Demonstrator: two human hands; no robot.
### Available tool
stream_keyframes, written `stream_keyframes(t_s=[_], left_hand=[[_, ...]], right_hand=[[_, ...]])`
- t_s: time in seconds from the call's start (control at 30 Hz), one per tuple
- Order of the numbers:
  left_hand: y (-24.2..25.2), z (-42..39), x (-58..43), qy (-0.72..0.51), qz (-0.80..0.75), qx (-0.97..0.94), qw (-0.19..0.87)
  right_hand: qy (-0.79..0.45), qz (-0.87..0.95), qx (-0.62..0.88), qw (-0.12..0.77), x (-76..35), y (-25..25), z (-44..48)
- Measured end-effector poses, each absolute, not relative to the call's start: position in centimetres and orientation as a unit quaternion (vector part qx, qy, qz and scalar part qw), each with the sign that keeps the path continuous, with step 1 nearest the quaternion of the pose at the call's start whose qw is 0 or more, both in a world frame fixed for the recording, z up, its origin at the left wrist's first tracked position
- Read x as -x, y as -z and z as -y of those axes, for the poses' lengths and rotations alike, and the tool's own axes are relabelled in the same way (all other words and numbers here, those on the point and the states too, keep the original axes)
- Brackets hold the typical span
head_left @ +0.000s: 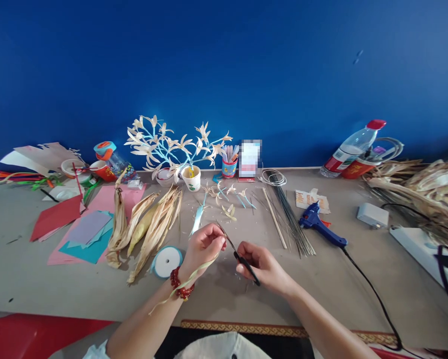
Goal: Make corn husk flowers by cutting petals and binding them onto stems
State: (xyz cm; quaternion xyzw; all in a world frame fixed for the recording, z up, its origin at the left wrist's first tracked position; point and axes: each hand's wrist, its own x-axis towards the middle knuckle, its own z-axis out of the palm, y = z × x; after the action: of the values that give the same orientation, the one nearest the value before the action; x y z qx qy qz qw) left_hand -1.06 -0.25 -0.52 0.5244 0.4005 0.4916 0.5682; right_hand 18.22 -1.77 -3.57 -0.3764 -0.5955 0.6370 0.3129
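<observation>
Standing near the frame's centre, a paper cup [192, 185] holds branching husk flowers [182, 144]; a patterned cup [229, 170] contains pens [229, 152]. The front edge of the table [314, 294] crosses the lower frame. At lower centre, the left hand [204, 244] pinches a pale green strip [201, 268]; the right hand [259, 262] grips scissors [237, 256]. A ribbon spool [164, 267] lies left, a glue gun [317, 223] right.

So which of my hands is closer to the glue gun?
Right. Your right hand, holding the scissors, is to the left of the glue gun and a little nearer you, not touching it. Your left hand is farther left, beyond the right one.
</observation>
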Motion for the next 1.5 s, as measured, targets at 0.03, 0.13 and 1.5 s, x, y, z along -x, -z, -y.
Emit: stream_keyframes(t_s=[0.03, 0.13, 1.5], left_hand=[[0.6, 0.2, 1.1, -0.488, -0.4, -0.525, 0.571], [0.6, -0.1, 1.2, -0.473, -0.402, -0.527, 0.581], [1.2, 0.4, 0.3, -0.309, -0.378, -0.598, 0.636]], right_hand=[[-0.643, 0.593, 0.373, 0.311, -18.3, 3.5, 1.7], [-0.658, 0.584, 0.368, 0.301, -18.6, 3.3, 1.6], [-0.568, 0.474, 0.425, 0.521, -18.0, 2.9, 0.9]])
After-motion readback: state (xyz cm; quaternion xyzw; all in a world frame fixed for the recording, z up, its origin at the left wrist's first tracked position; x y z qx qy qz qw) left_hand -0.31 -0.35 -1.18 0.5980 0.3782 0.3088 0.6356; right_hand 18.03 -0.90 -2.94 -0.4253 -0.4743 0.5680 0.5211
